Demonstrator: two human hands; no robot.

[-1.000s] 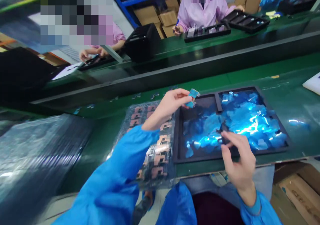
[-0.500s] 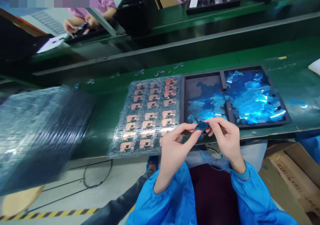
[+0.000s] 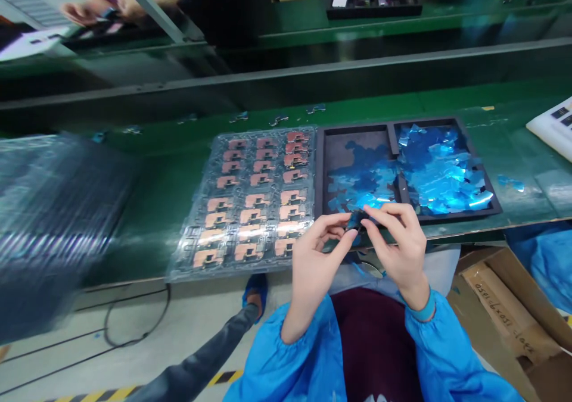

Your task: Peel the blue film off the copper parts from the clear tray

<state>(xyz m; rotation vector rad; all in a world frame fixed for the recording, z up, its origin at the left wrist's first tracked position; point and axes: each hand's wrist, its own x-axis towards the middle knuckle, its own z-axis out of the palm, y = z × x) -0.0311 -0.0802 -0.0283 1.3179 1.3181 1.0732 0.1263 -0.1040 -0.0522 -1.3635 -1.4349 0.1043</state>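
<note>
My left hand [image 3: 315, 253] and my right hand [image 3: 397, 241] meet at the near edge of the green bench, both pinching one small blue-filmed part [image 3: 355, 218] between thumb and fingertips. Just beyond them lies a black two-compartment tray [image 3: 318, 170] heaped with peeled blue film pieces [image 3: 435, 170]. To its left sits a clear blister tray [image 3: 203, 181] holding rows of copper-coloured parts [image 3: 254, 199]. Both my sleeves are blue.
A blurred stack of clear trays [image 3: 53, 223] fills the left. A green conveyor [image 3: 290, 86] runs behind, with other people's hands [image 3: 102, 9] and a black tray [image 3: 373, 3] across it. A cardboard box [image 3: 504, 312] stands at lower right, a cable [image 3: 134, 330] on the floor.
My left hand came down from above the black tray with the blue part, and my right hand joined it. The view tilted down and both hands now pinch the part near the bench edge.
</note>
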